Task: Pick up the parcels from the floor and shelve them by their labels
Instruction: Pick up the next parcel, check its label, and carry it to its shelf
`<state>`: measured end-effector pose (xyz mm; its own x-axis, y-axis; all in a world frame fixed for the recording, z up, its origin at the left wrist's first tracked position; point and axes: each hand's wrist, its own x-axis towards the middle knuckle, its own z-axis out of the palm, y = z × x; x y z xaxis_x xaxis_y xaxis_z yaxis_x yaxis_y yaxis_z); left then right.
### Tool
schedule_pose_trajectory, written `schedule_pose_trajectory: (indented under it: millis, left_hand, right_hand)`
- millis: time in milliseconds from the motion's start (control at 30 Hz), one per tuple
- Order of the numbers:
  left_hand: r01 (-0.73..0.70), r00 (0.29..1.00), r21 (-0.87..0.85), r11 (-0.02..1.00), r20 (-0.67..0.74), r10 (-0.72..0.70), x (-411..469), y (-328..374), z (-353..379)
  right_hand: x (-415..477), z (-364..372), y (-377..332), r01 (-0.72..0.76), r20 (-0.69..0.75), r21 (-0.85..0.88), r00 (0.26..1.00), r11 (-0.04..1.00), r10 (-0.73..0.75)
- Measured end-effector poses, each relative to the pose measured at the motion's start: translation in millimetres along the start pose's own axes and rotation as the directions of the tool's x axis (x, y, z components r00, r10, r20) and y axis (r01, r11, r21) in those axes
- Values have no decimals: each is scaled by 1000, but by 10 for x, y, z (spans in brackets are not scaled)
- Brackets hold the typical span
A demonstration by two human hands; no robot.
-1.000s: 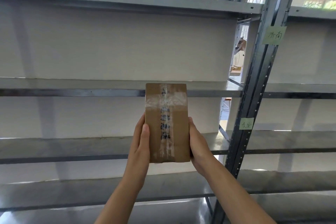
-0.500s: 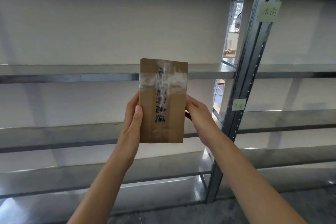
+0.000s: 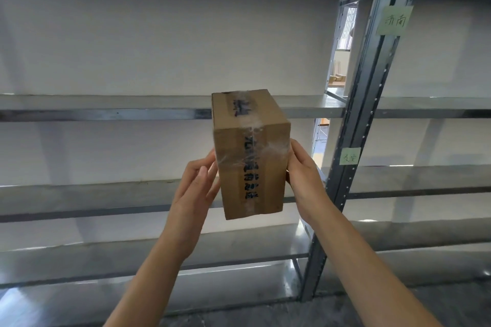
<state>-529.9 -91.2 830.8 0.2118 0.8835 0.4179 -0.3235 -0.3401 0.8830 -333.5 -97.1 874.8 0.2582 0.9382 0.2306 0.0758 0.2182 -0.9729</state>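
Note:
A brown cardboard parcel (image 3: 251, 156), sealed with clear tape over dark handwriting, is held upright in front of a grey metal shelving unit. My left hand (image 3: 198, 186) presses its left side with fingers along the edge. My right hand (image 3: 305, 178) grips its right side. The parcel is tilted so its top face shows. It hangs in the air level with the middle shelf (image 3: 106, 111), touching no shelf.
A grey upright post (image 3: 372, 103) divides two shelf bays. It carries a green label near the top (image 3: 395, 21) and a smaller green label lower down (image 3: 350, 156). Lower shelves (image 3: 79, 204) run across both bays. Grey floor (image 3: 398, 310) lies below.
The parcel has been tipped back and turned, so its top face now shows. Both hands have shifted lower on its sides. The view has dipped down a little.

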Motion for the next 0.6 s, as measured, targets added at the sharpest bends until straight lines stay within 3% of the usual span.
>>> schedule_pose_trajectory:
  millis: [133,600]
  left_hand:
    - [51,989,-13,999,-139,-53,2,77,39]
    - [3,977,-51,999,-214,-14,-8,117,17]
  right_hand:
    - [-61,51,26,62,32,-30,998,998,-61]
    - [-134,1,115,126,138,-56,983,990,-118]
